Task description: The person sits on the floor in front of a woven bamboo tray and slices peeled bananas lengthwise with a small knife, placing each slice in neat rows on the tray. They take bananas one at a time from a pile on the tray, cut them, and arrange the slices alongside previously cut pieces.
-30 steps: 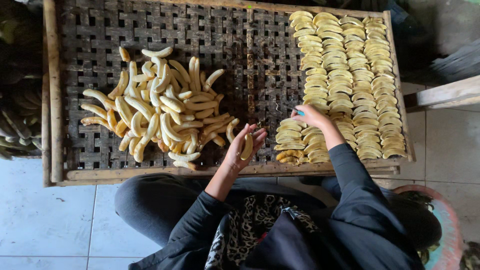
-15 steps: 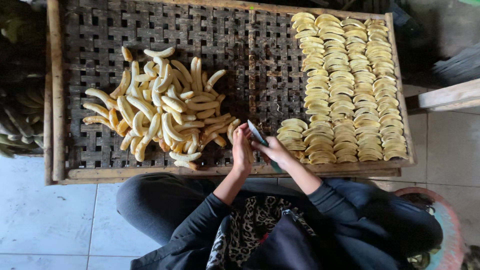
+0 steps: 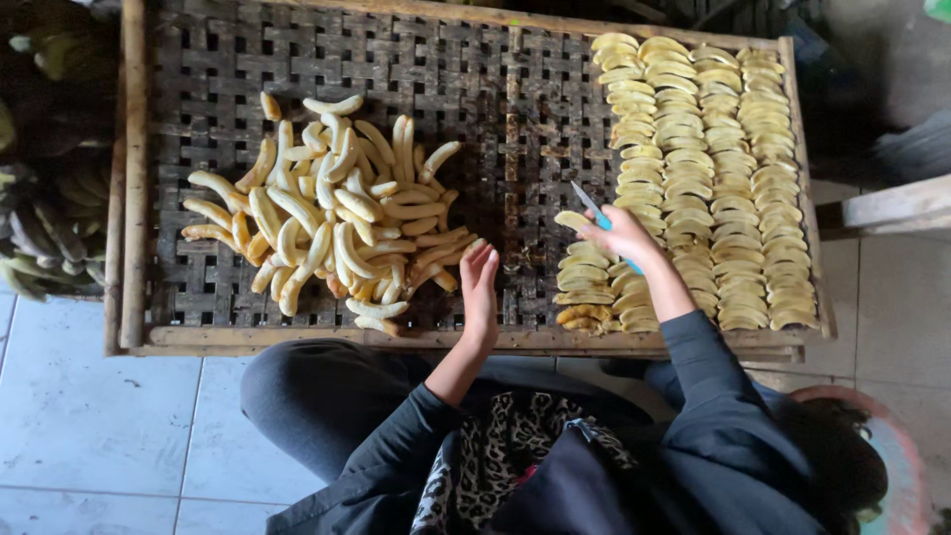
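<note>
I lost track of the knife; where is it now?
In the head view the knife is in the right hand, over the rows of banana slices on the tray's right side.

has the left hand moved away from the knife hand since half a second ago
Yes. The left hand has drawn left, toward the pile of peeled bananas, while the right hand holds the knife over the slices.
</note>
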